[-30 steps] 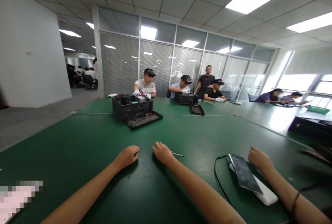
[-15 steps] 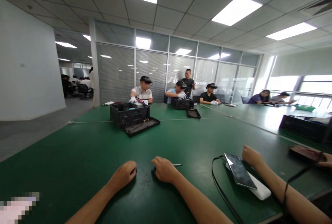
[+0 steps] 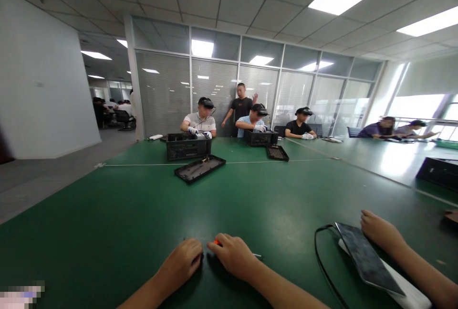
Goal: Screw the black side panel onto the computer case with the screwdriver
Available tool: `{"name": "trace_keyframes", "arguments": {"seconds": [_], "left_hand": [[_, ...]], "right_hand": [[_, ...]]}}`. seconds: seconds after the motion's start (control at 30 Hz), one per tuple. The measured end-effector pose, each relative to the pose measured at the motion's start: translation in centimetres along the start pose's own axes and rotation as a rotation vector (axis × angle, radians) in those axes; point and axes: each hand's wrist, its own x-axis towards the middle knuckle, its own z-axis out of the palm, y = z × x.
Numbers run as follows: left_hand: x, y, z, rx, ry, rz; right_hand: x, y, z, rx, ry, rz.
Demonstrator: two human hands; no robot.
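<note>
My right hand (image 3: 232, 257) rests on the green table (image 3: 118, 232), its fingers curled round a screwdriver. The orange end of the screwdriver (image 3: 216, 242) peeks out at the fingertips, and its thin metal shaft shows past the wrist side. To the left, my left hand (image 3: 184, 259) is closed, its fingertips close to the right hand. A small dark bit shows at its fingertips; what it is I cannot make out. A narrow gap separates the two hands.
At right, a phone (image 3: 368, 254) lies on a white object (image 3: 411, 290) with a black strap (image 3: 325, 271), beside another person's hand (image 3: 381, 230). Across the table, gloved people work at black computer cases (image 3: 189, 150); a removed panel (image 3: 200, 169) lies in front.
The view has shifted, and both my hands now sit lower and closer together. The screwdriver's orange end has come into sight. Across the table, the standing person has moved left.
</note>
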Motion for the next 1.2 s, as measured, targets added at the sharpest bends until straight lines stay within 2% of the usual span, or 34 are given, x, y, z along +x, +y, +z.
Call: {"name": "trace_keyframes", "arguments": {"seconds": [0.33,0.73,1.2], "left_hand": [[-0.07,-0.21,0.18,0.010,0.020,0.086],[-0.09,-0.55,0.36,-0.017,0.035,0.125],[0.02,-0.34,0.21,0.044,0.040,0.146]], "right_hand": [[-0.44,0.10,-0.56,0.008,-0.091,-0.018],[-0.42,-0.04,-1.06,0.066,-0.078,-0.003],[-0.27,-0.32,-0.31,0.092,-0.024,0.044]]}}
